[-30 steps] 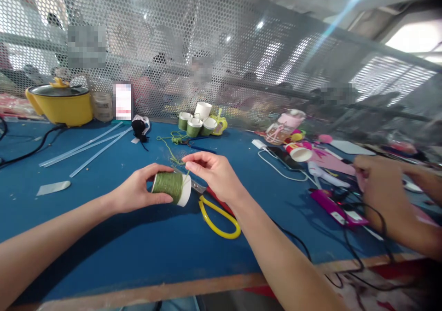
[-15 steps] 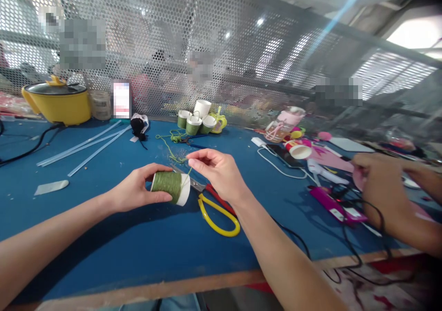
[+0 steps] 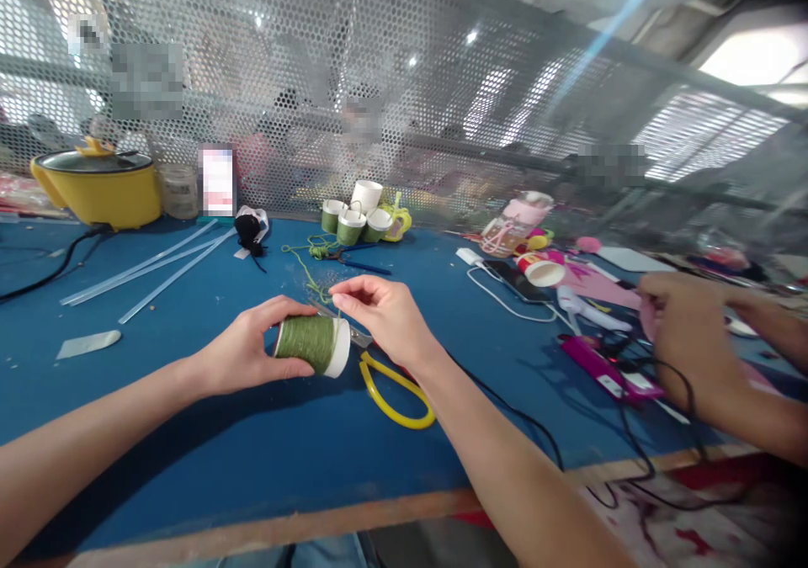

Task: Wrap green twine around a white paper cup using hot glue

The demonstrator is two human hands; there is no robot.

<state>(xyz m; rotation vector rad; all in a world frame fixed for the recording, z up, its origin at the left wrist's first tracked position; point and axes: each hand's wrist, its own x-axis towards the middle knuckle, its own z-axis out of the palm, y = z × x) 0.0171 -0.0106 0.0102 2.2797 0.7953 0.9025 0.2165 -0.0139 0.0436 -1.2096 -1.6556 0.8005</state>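
Note:
A white paper cup (image 3: 342,347), lying on its side in the air, is wrapped over most of its length in green yarn (image 3: 307,341). My left hand (image 3: 252,342) is closed around its left end, thumb below and fingers above. Above the cup's white end, my right hand (image 3: 383,314) pinches the green strand between thumb and fingertips. That strand runs down to the cup, and loose yarn (image 3: 316,251) trails away behind the hands. Scissors (image 3: 397,391) with a yellow handle lie under my right hand, their blades partly hidden by the cup and hand.
Several cups (image 3: 351,225), most yarn-wrapped, stand by the mesh panel (image 3: 417,71). Blue-handled pliers (image 3: 359,263) lie before them. A yellow pot (image 3: 98,189) and clear strips (image 3: 151,269) sit left. At right are a purple power strip (image 3: 606,370), cables, a phone (image 3: 516,280) and another person's hand (image 3: 675,307).
My right hand has moved slightly left, drawing the strand closer over the cup. The cup has turned a little in my left hand. The whole view has shifted slightly.

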